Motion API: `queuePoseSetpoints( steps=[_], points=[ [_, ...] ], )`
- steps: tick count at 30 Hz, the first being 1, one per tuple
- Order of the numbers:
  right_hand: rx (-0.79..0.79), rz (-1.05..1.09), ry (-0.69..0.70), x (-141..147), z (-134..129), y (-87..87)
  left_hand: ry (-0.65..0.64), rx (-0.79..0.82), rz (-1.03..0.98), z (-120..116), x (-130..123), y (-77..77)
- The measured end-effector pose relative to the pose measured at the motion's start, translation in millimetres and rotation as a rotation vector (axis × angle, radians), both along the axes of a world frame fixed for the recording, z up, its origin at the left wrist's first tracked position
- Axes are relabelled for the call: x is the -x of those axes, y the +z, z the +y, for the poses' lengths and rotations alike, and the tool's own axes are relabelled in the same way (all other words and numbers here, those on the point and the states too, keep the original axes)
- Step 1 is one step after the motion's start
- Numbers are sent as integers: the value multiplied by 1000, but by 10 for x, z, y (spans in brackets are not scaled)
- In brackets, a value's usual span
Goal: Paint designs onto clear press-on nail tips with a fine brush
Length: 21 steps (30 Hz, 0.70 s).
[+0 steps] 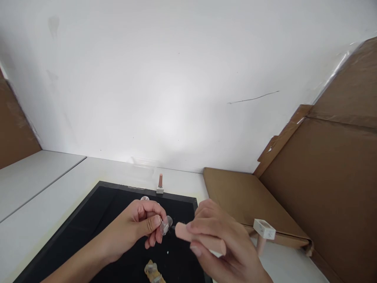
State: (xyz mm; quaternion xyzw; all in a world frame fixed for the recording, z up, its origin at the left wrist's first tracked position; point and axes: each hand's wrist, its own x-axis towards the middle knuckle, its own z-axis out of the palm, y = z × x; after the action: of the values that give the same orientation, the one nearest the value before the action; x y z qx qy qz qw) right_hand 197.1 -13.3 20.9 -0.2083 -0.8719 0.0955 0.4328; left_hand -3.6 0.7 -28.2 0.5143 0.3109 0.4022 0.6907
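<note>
My left hand (147,224) pinches a small clear plastic piece (166,225) between thumb and fingers, over the black mat (118,204). To its right, my right hand (224,239) is closed round a long pink nail polish cap (203,237). The cap's narrow tip points left at the clear piece; a thin dark brush seems to bridge the small gap, but whether it touches is too small to tell. Near the mat's front lies a tan piece with clear bits on it (153,272). A round whitish thing (144,198) is partly hidden behind my left hand.
At the mat's back edge stands a pink-capped bottle with a white square base (160,189). Right of my right hand, a white square block (264,229) sits above a pink part. A cardboard box (232,188) and cardboard wall (338,165) border the right side.
</note>
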Motion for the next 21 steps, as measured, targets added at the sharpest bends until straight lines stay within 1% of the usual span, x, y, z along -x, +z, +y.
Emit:
queuePoseSetpoints(
  steps=[2, 4, 7, 9, 12, 15, 18, 21],
  points=[
    [-10, 48, -38, -41, 11, -16, 5, 3, 1, -2, 2, 11],
    [-1, 75, -44, -56, -3, -18, 8, 9, 3, -2, 3, 20],
    [36, 45, 11, -23, -50, 8, 18, 21, 6, 2, 0, 22],
    [33, 3, 32, 5, -65, 29, 23, 27, 3, 4, -4, 19],
    [-9, -27, -19, -6, -42, 32, 20, 31, -10, 3, -11, 21],
    [-48, -9, -82, -48, -13, 9, 12, 35, -16, -4, -15, 28],
    [-25, 34, -39, -27, -36, 12, 10, 41, -26, -7, -13, 29],
    [-21, -5, 29, 35, -78, 46, 10, 52, -28, -5, -10, 22]
  ],
)
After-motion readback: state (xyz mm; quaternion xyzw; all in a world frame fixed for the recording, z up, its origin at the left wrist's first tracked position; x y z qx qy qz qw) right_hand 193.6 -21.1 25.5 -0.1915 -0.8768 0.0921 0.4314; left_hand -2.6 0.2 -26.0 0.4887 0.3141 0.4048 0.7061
